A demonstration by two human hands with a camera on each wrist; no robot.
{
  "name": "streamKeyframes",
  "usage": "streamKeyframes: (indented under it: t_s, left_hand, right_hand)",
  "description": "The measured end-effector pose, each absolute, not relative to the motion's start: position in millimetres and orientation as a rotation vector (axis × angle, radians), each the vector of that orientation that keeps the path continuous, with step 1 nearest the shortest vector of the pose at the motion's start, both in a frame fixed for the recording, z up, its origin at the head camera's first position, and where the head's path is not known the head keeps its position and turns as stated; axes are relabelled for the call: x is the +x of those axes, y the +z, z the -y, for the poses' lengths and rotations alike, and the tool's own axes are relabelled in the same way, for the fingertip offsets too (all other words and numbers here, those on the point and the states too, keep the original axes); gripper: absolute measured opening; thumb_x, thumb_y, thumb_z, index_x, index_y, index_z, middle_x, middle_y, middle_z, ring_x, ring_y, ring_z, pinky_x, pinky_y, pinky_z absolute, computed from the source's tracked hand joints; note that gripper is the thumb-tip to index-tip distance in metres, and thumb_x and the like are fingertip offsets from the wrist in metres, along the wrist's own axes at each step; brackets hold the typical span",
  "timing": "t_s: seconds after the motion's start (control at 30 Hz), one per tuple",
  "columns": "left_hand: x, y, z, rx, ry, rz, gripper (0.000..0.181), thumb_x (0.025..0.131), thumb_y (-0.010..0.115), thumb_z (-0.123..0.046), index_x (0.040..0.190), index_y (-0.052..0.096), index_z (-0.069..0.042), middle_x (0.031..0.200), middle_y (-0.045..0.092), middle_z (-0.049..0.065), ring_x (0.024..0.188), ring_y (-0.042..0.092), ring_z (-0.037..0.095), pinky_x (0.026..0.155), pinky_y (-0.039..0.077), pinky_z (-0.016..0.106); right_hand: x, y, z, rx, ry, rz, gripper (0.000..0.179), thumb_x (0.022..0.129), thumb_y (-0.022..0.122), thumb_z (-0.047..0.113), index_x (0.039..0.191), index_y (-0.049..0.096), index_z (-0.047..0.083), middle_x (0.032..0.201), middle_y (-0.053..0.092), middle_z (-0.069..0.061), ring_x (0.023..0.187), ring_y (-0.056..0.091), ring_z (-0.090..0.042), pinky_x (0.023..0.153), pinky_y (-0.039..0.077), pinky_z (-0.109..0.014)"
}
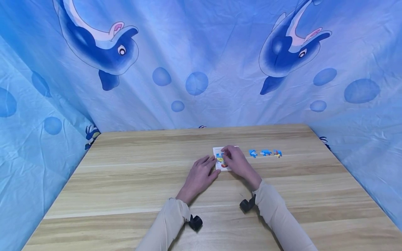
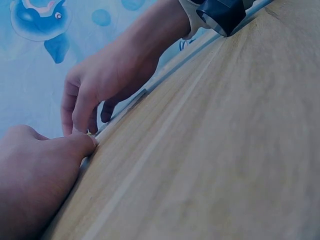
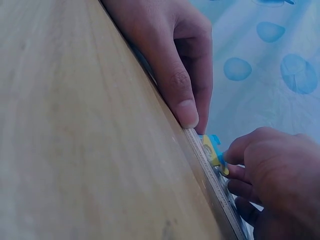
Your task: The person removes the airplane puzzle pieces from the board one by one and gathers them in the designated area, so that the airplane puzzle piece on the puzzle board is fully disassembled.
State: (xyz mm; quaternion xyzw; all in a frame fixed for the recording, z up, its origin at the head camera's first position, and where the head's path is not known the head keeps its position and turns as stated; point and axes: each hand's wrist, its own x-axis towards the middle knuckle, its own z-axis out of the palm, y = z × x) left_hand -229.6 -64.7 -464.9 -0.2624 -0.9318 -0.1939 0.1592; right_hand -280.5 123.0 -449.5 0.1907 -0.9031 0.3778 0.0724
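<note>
A small white-framed jigsaw board [image 1: 215, 150] lies flat on the table, with blue, yellow and red picture parts inside it, partly hidden by the hands. My left hand [image 1: 199, 175] rests at the board's left side, its fingertips on the frame and its thumb by the near corner. In the right wrist view the left thumb presses at the board's edge. Over the right part of the board, my right hand [image 1: 237, 161] pinches a blue and yellow puzzle piece [image 3: 212, 149], which stands tilted above the board in the right wrist view.
Three loose puzzle pieces lie in a row right of the board: a blue one [image 1: 253, 153], a mostly blue one [image 1: 266, 152] and a multicoloured one [image 1: 277, 153]. The wooden table [image 1: 125, 188] ends at a blue dolphin-print curtain [image 1: 220, 111]. Each wrist wears a black camera.
</note>
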Motion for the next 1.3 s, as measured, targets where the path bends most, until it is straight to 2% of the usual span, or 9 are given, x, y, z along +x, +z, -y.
streamKeyframes:
  t_s: [0.23, 0.37, 0.67, 0.87, 1.3]
  left_hand:
    - [-230, -466, 64, -0.756, -0.544, 2.654, 0.048, 0.095, 0.057, -0.039, 0.132, 0.060, -0.008, 0.137, 0.056, 0.007, 0.131, 0.047, 0.026, 0.109, 0.036, 0.042]
    - [-231, -466, 64, -0.759, -0.538, 2.644, 0.047, 0.095, 0.057, -0.039, 0.131, 0.060, -0.008, 0.137, 0.056, 0.007, 0.130, 0.047, 0.026, 0.108, 0.037, 0.043]
    - [-231, -466, 63, -0.760, -0.528, 2.643, 0.048, 0.095, 0.057, -0.039, 0.131, 0.060, -0.008, 0.137, 0.056, 0.007, 0.130, 0.047, 0.026, 0.108, 0.037, 0.043]
    - [-231, -466, 63, -0.756, -0.527, 2.652, 0.047, 0.095, 0.057, -0.039, 0.131, 0.060, -0.009, 0.137, 0.056, 0.006, 0.131, 0.047, 0.025, 0.108, 0.038, 0.042]
    - [-231, -466, 63, -0.750, -0.535, 2.668, 0.048, 0.096, 0.056, -0.040, 0.132, 0.059, -0.008, 0.138, 0.055, 0.007, 0.131, 0.046, 0.026, 0.108, 0.037, 0.043]
  right_hand:
    - [-277, -445, -124, 0.677, 1.013, 2.738, 0.017, 0.089, 0.064, 0.007, 0.105, 0.066, 0.005, 0.089, 0.057, -0.004, 0.088, 0.049, -0.022, 0.079, 0.042, -0.038]
    - [-276, -443, -126, 0.752, 0.950, 2.768, 0.021, 0.088, 0.065, 0.008, 0.109, 0.062, 0.007, 0.092, 0.054, -0.004, 0.091, 0.045, -0.024, 0.081, 0.038, -0.040]
    - [-274, -443, -130, 0.846, 0.816, 2.788, 0.030, 0.094, 0.060, 0.013, 0.122, 0.063, 0.004, 0.100, 0.055, -0.007, 0.100, 0.045, -0.027, 0.087, 0.039, -0.042]
    - [-273, -443, -131, 0.887, 0.721, 2.785, 0.036, 0.095, 0.059, 0.014, 0.129, 0.060, 0.002, 0.103, 0.053, -0.009, 0.099, 0.044, -0.028, 0.086, 0.038, -0.042]
    - [-271, -443, -133, 0.851, 0.729, 2.796, 0.035, 0.095, 0.060, 0.016, 0.127, 0.061, 0.003, 0.108, 0.057, -0.009, 0.102, 0.047, -0.026, 0.084, 0.043, -0.039]
